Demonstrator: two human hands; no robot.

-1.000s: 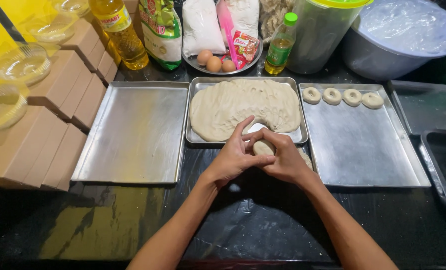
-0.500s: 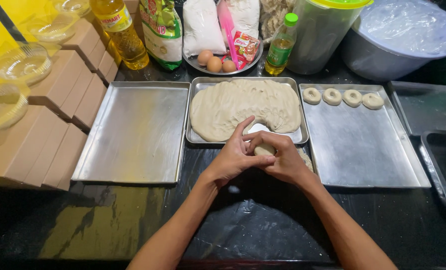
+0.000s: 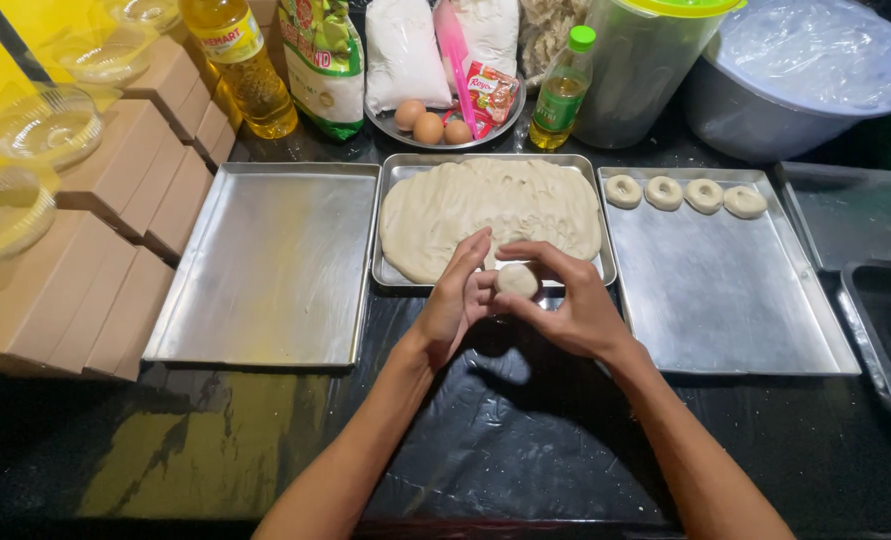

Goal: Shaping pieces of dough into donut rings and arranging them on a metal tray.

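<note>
Left tray (image 3: 266, 265): I see it bare and shiny toward the surface's left side, well apart from both hands.
Left hand (image 3: 456, 300): I read it as cupped, fingers upright, its fingertips touching the left side of the dough ball (image 3: 517, 280); grasping it jointly with the other hand.
Dough ball: small, round, no clear long axis; it sits between my two hands, just over the near rim of the middle tray (image 3: 391, 275), in front of the flat dough sheet (image 3: 491, 210).
Right hand (image 3: 571, 305): curled around the ball from the right and from below; thumb and fingers close on it.
Nearer hand: neither; the ball touches both.
Right tray (image 3: 726, 300): four dough rings (image 3: 684, 194) lie in a row along its far edge, to the right of the ball.
</note>
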